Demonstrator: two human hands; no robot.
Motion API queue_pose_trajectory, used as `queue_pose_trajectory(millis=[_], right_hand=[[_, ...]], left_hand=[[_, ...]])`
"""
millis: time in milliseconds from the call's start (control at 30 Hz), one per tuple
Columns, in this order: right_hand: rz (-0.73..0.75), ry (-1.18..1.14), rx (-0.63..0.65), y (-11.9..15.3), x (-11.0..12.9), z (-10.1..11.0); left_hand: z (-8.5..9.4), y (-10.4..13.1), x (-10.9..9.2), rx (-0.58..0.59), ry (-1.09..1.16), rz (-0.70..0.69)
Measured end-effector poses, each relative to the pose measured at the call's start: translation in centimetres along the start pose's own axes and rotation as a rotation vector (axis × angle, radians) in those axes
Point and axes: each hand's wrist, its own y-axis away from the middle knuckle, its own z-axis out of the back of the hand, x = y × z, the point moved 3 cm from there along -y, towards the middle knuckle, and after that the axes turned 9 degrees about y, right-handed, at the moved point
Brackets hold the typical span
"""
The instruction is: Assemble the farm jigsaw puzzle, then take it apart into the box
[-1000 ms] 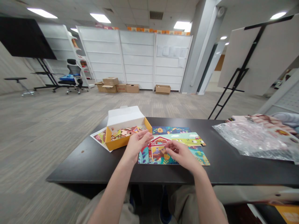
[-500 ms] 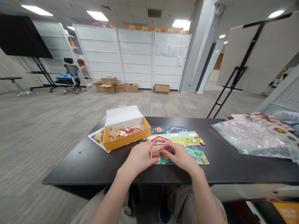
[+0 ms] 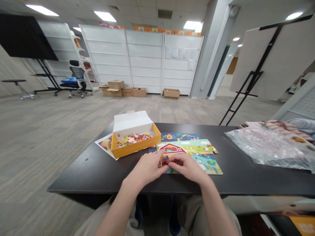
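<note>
A colourful jigsaw puzzle (image 3: 205, 147), partly assembled, lies on the dark table, with a green strip and a red barn across a blue picture board (image 3: 214, 167). My left hand (image 3: 149, 166) rests at its left side, index finger and thumb spread apart around the area below the barn. My right hand (image 3: 189, 167) meets it there, fingers and thumb pinched on a small puzzle piece (image 3: 164, 160) that is mostly hidden. To the left stands an open yellow box (image 3: 136, 147) with loose puzzle pieces (image 3: 134, 139) inside.
A printed picture sheet (image 3: 105, 146) lies partly under the box. Clear plastic packaging (image 3: 268, 147) and folded cloth (image 3: 285, 127) occupy the table's right side. Beyond the table (image 3: 98, 177) are cardboard boxes (image 3: 115, 88), an office chair (image 3: 75, 78) and a board on a stand (image 3: 248, 85).
My right hand has shifted slightly left, its fingertips closer to my left thumb, covering more of the piece. My left hand stays at the puzzle. The whole view has shifted a little.
</note>
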Motion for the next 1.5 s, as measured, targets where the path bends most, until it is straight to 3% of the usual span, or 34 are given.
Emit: queue_pose_trajectory(millis=[167, 433, 533, 633, 733, 833, 900, 1000, 1067, 1133, 1300, 1500], right_hand=[[-0.055, -0.063, -0.011, 0.0, -0.2, -0.3], [-0.022, -0.232, -0.163, -0.1, 0.3, 0.3], [-0.049, -0.219, -0.237, 0.2, 0.4, 1.3], [-0.093, -0.118, -0.29, 0.6, 0.0, 2.3], [-0.108, -0.128, -0.287, 0.9, -0.7, 2.8], [-0.127, -0.161, -0.275, 1.0, -1.7, 3.1], [-0.125, -0.126, -0.295, 1.1, -2.1, 3.4], [-0.124, 0.015, -0.328, 1.1, -2.4, 3.5], [-0.13, 0.121, -0.325, 0.9, -2.4, 3.3], [-0.117, 0.227, -0.317, 0.5, -2.3, 2.9], [-0.05, 0.463, -0.324, -0.2, -2.2, 2.1], [-0.036, 0.508, -0.281, -0.2, -2.8, 1.9]], left_hand=[[0.0, 0.0, 0.9, -0.039, 0.1, -0.071], [2.3, -0.1, 1.0, -0.266, 0.254, -0.206], [4.0, -0.7, 2.3, -0.485, 0.182, -0.229], [5.5, -1.8, 4.5, -0.713, 0.041, -0.099], [6.0, -2.7, 5.7, -0.78, -0.135, 0.013], [5.8, -2.6, 4.5, -0.803, -0.2, -0.057], [5.1, -2.1, 2.7, -0.751, -0.16, -0.157], [3.0, -1.6, 0.5, -0.439, -0.121, -0.246], [1.5, -1.6, 0.1, -0.251, -0.15, -0.185], [0.4, -1.7, 0.4, -0.158, -0.174, -0.101], [-0.8, -2.2, 1.8, -0.119, -0.121, 0.005], [-2.0, -2.4, 2.1, -0.096, -0.147, 0.025]])
